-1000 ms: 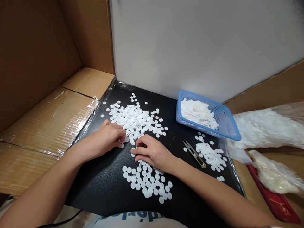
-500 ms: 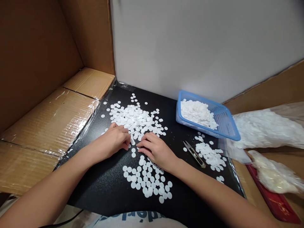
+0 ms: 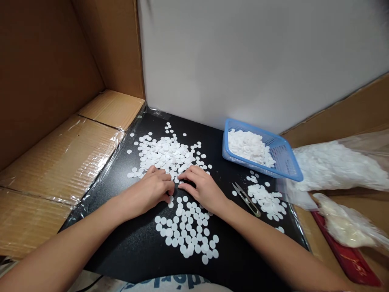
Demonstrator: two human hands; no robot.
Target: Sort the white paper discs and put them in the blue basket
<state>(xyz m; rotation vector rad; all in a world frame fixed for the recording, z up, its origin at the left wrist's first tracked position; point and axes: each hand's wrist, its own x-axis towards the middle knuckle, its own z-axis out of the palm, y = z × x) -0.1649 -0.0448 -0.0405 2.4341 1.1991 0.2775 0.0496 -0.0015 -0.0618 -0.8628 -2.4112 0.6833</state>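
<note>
Many small white round discs lie on the black tabletop (image 3: 121, 239). A heaped pile of discs (image 3: 165, 152) is beyond my hands, and a looser, mostly single-layer spread of discs (image 3: 188, 231) is on the near side. At the near edge of the heap, my left hand (image 3: 154, 186) has its fingers curled and thumb drawn in; whatever lies between the fingertips is hidden. Facing it, my right hand (image 3: 202, 188) rests low with thumb and fingers bent but apart, close to a few discs at the heap's edge.
A blue plastic basket (image 3: 293, 164) at the back right holds more discs. Small thread snips (image 3: 246, 198) lie beside a smaller group of discs (image 3: 267, 200). Plastic bags of white material (image 3: 337, 166) and a red packet (image 3: 349, 259) are farther right. Cardboard (image 3: 60, 158) borders the left.
My left hand has moved right and slightly nearer to me, beside the lone discs between the two groups. My right hand stays about the same place. The view has shifted slightly.
</note>
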